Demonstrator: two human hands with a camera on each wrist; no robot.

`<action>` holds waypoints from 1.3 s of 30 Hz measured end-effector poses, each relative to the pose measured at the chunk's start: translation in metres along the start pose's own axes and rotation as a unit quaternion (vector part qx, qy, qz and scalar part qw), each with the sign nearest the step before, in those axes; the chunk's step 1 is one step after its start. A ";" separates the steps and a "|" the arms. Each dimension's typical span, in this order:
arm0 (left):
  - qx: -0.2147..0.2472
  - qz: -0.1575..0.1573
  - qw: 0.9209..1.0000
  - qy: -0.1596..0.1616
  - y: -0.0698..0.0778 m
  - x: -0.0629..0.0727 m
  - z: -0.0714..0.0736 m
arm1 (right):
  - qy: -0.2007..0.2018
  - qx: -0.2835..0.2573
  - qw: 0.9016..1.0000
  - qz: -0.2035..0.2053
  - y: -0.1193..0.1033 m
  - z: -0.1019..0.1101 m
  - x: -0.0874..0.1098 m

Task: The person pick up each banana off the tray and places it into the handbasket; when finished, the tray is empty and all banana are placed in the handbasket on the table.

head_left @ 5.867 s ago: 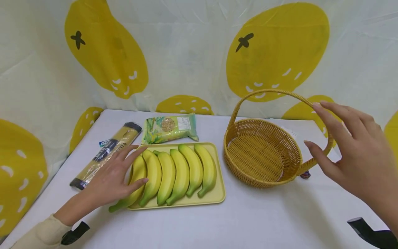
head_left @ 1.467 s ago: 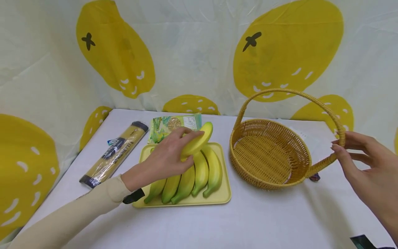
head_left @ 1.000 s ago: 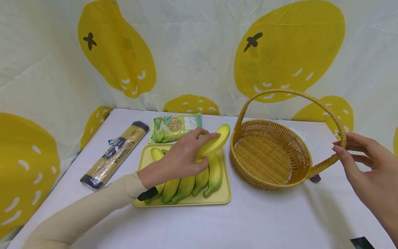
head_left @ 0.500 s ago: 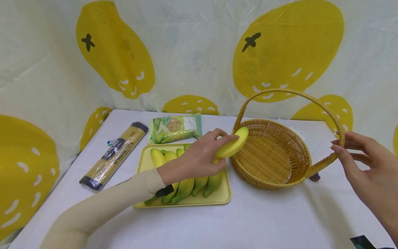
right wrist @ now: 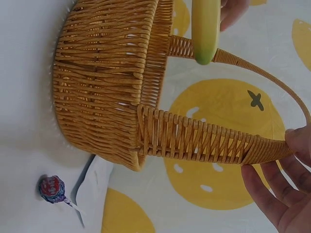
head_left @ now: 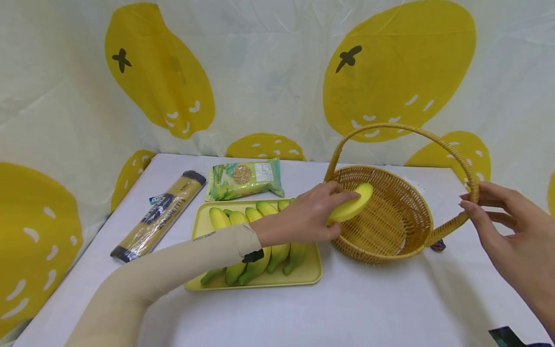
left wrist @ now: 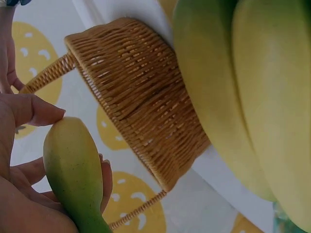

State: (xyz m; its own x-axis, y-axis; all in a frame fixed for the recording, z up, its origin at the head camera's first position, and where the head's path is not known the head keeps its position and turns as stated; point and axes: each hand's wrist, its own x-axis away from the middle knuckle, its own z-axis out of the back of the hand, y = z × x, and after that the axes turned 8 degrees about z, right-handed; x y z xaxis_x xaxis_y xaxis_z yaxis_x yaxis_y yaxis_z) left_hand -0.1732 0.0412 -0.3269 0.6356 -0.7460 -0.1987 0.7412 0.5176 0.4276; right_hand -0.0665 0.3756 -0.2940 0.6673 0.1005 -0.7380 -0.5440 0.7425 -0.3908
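Observation:
My left hand [head_left: 314, 212] grips a yellow banana [head_left: 353, 205] with a greenish end, held over the left side of the wicker basket [head_left: 377, 250]. In the left wrist view the thumb and fingers wrap around the banana [left wrist: 75, 165], and the basket [left wrist: 131, 82] stands beyond it. My right hand [head_left: 511, 231] pinches the right side of the basket's arched handle [head_left: 472, 178]; the right wrist view has its fingers around the handle's woven lower part [right wrist: 194, 136]. Several more bananas [head_left: 260, 265] lie side by side on a yellow tray [head_left: 314, 277], partly hidden by my left forearm.
A spaghetti packet [head_left: 160, 217] lies at the left of the table. Behind the tray is a green bag [head_left: 244, 178] with a round grain picture. A wrapped lollipop [right wrist: 52, 189] and a white packet [right wrist: 95, 191] lie beside the basket. A fruit-print cloth hangs behind.
My left hand has picked up a banana from the tray and carried it rightward over the basket. My right hand, earlier spread beside the handle, has taken hold of it.

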 end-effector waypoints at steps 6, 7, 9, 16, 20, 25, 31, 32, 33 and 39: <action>0.007 -0.006 1.000 -0.027 0.008 -0.013 -0.002 | 0.005 -0.014 1.000 -0.006 0.000 0.000 -0.001; 0.006 -0.008 0.999 -0.031 0.009 -0.015 -0.002 | 0.004 -0.013 1.000 -0.006 0.000 0.001 -0.001; 0.002 -0.011 0.999 -0.041 0.010 -0.018 -0.002 | -0.001 -0.018 1.000 0.002 0.001 0.001 -0.002; -0.003 -0.013 0.993 -0.115 0.016 -0.039 -0.005 | -0.018 -0.016 1.000 0.006 0.005 0.003 -0.002; -0.010 -0.018 0.991 -0.132 0.020 -0.054 -0.013 | -0.030 -0.002 1.000 -0.001 0.003 0.004 -0.002; -0.031 -0.026 0.987 -0.157 0.024 -0.074 -0.022 | -0.044 0.024 0.999 0.001 0.002 0.004 -0.008; -0.049 -0.021 0.980 -0.193 0.030 -0.089 -0.032 | -0.045 -0.005 0.999 0.014 0.002 0.004 -0.013; -0.050 -0.019 0.978 -0.201 0.033 -0.091 -0.034 | -0.044 -0.005 0.999 0.011 0.002 0.004 -0.013; -0.051 -0.020 0.977 -0.206 0.035 -0.092 -0.036 | -0.044 -0.001 0.999 0.008 0.001 0.004 -0.012; -0.063 -0.019 0.970 -0.235 0.050 -0.096 -0.050 | -0.044 0.012 0.999 0.001 0.000 0.007 -0.007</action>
State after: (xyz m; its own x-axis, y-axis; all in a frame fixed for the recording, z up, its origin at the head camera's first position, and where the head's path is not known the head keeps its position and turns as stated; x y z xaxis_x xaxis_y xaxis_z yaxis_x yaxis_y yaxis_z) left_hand -0.1867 0.1600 -0.3308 0.4597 -0.8592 0.2248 0.8018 0.5103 0.3109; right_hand -0.0677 0.3793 -0.2850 0.7083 0.1592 -0.6878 -0.5339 0.7582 -0.3743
